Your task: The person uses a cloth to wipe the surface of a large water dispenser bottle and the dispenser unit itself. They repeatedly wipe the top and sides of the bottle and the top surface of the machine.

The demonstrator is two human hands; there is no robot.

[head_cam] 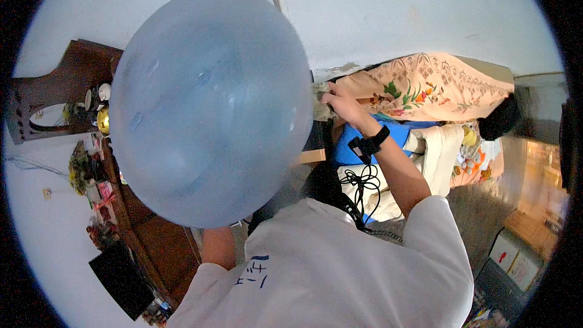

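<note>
A large, round, translucent bluish plastic thing fills the left and middle of the view; whether it is a basin or a cover is unclear. My left forearm runs up behind its lower edge, so my left hand is hidden. To the right of the plastic is my right hand, with a black strap and small device at the wrist. Its bent fingers meet a pale greyish, cloth-like thing, partly covered by the round plastic. Whether they grip it is unclear.
A peach floral cloth drapes along the wall on the right. Below it are a blue surface and folded cream bedding. A looped black cable hangs near my right arm. Dark wooden furniture stands left, beside a black panel.
</note>
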